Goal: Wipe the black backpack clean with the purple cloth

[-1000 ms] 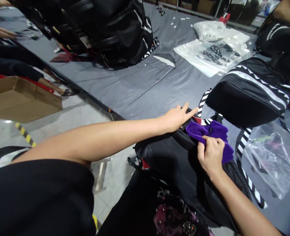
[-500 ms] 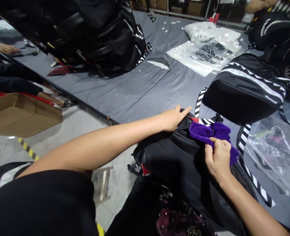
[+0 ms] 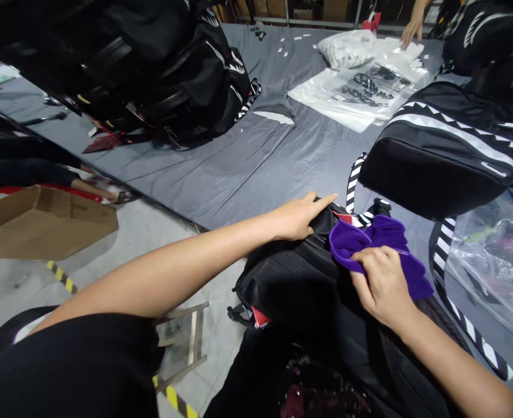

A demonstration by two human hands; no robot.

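Observation:
A black backpack (image 3: 300, 290) lies across my lap against the table edge, its straps striped black and white. My left hand (image 3: 302, 216) grips the bag's top edge, with the index finger stretched out along it. Bunched purple cloth (image 3: 389, 235) with a stitched edge lies on the bag to the right of that hand. My right hand (image 3: 380, 281) is closed on this cloth, fingers pressed into its near fold. A black buckle (image 3: 382, 206) and a bit of red fabric (image 3: 343, 218) show just behind the cloth.
Another black backpack (image 3: 443, 151) with a white toothed band lies on the grey-covered table (image 3: 239, 168). Stacked black bags (image 3: 152, 69) rise at the left. Plastic bags (image 3: 347, 93) lie at the back, near another person's hand (image 3: 414, 29). A cardboard box (image 3: 47, 223) stands on the floor.
My right hand has shifted slightly left on the purple cloth, whose near fold now opens wider. My left hand stays on the bag's edge. Another person's hand has come down to the plastic bags.

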